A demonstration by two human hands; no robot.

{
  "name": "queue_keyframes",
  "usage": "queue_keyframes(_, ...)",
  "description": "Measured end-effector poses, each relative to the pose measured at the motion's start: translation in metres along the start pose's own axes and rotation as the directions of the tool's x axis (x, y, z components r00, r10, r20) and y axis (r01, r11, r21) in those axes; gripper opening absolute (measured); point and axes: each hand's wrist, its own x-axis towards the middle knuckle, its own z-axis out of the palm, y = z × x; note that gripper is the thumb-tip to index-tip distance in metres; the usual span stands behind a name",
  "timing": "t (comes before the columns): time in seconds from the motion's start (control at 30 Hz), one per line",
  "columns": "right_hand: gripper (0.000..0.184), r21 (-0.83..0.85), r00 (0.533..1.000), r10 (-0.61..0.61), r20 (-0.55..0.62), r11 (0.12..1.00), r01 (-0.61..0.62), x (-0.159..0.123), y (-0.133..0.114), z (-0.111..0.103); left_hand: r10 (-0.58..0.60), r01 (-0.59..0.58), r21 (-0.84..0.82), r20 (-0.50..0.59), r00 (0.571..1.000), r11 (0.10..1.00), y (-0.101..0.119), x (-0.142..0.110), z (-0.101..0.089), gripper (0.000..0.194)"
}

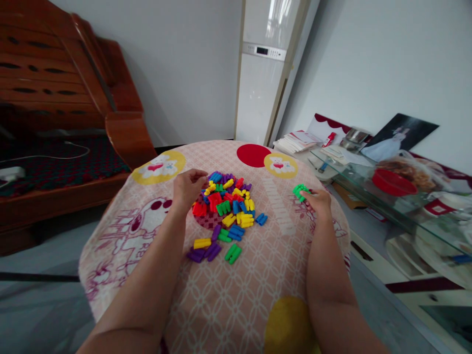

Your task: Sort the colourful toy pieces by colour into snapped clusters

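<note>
A pile of small plastic building blocks [223, 207] in red, yellow, blue, green and purple lies on the round table, loosest towards the front. My left hand [189, 189] is at the pile's left edge, with thumb and forefinger bent close together. Whatever may be between those fingertips cannot be made out. Well to the right of the pile, my right hand [317, 200] grips a green piece of building blocks [301, 191] at the table's right side. That piece looks like several green blocks joined together. A green block [233, 253] lies apart at the front.
A patterned cloth [254, 280] covers the table. To the right, a glass shelf [372, 189] bears a red bowl [394, 182], papers and bags. A wooden sofa [125, 130] stands at the left, and a tall white air conditioner [260, 93] behind.
</note>
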Motion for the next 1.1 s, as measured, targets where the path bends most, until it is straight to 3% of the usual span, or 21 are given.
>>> queue_keyframes(0.1, 0.044, -0.120, 0.965, -0.147, -0.218, 0.985, 0.123, 0.002, -0.006, -0.005, 0.118, -0.111, 0.223, -0.019, 0.993, 0.968, -0.001, 0.000, -0.001, 0.030)
queue_keyframes(0.17, 0.041, -0.139, 0.928, -0.201, -0.314, 0.977, 0.164, 0.003, -0.011, -0.004, 0.225, -0.243, 0.309, 0.094, 0.970, 0.919, 0.000, -0.001, 0.004, 0.031)
queue_keyframes(0.27, 0.042, -0.106, 0.923, -0.235, -0.306, 0.971, 0.212, 0.003, -0.016, 0.002, 0.295, -0.377, 0.338, 0.271, 0.916, 0.862, -0.003, -0.003, 0.012, 0.031)
queue_keyframes(0.37, 0.040, -0.081, 0.917, -0.288, -0.277, 0.958, 0.276, 0.004, -0.017, 0.009, 0.242, -0.359, 0.437, 0.302, 0.922, 0.824, -0.013, 0.000, 0.008, 0.027)
queue_keyframes(0.5, 0.036, -0.060, 0.885, -0.331, -0.327, 0.942, 0.330, 0.005, -0.017, 0.016, 0.219, -0.283, 0.635, 0.180, 0.959, 0.719, -0.020, 0.006, -0.007, 0.030)
queue_keyframes(0.57, 0.036, -0.045, 0.881, -0.335, -0.334, 0.939, 0.340, 0.006, -0.018, 0.018, 0.280, -0.338, 0.639, 0.194, 0.940, 0.691, -0.019, 0.006, -0.006, 0.033)
queue_keyframes(0.63, 0.035, -0.031, 0.881, -0.340, -0.330, 0.936, 0.349, 0.005, -0.019, 0.020, 0.344, -0.448, 0.587, 0.287, 0.894, 0.674, -0.016, 0.003, 0.003, 0.036)
queue_keyframes(0.7, 0.035, -0.026, 0.882, -0.346, -0.321, 0.934, 0.357, 0.005, -0.019, 0.023, 0.353, -0.516, 0.559, 0.379, 0.855, 0.649, -0.013, 0.000, 0.015, 0.037)
queue_keyframes(0.77, 0.035, -0.024, 0.884, -0.352, -0.308, 0.932, 0.362, 0.005, -0.018, 0.024, 0.317, -0.526, 0.587, 0.426, 0.847, 0.616, -0.013, -0.003, 0.024, 0.037)
queue_keyframes(0.87, 0.035, -0.020, 0.887, -0.353, -0.298, 0.931, 0.364, 0.006, -0.016, 0.026, 0.266, -0.503, 0.637, 0.435, 0.860, 0.584, -0.012, -0.003, 0.021, 0.033)
queue_keyframes(1.0, 0.034, -0.024, 0.883, -0.362, -0.298, 0.928, 0.372, 0.007, -0.015, 0.027, 0.195, -0.406, 0.706, 0.364, 0.911, 0.580, -0.009, 0.001, 0.007, 0.028)
queue_keyframes(1.1, 0.034, -0.024, 0.884, -0.370, -0.285, 0.925, 0.379, 0.006, -0.018, 0.027, 0.198, -0.409, 0.716, 0.363, 0.910, 0.566, -0.010, -0.002, 0.010, 0.027)
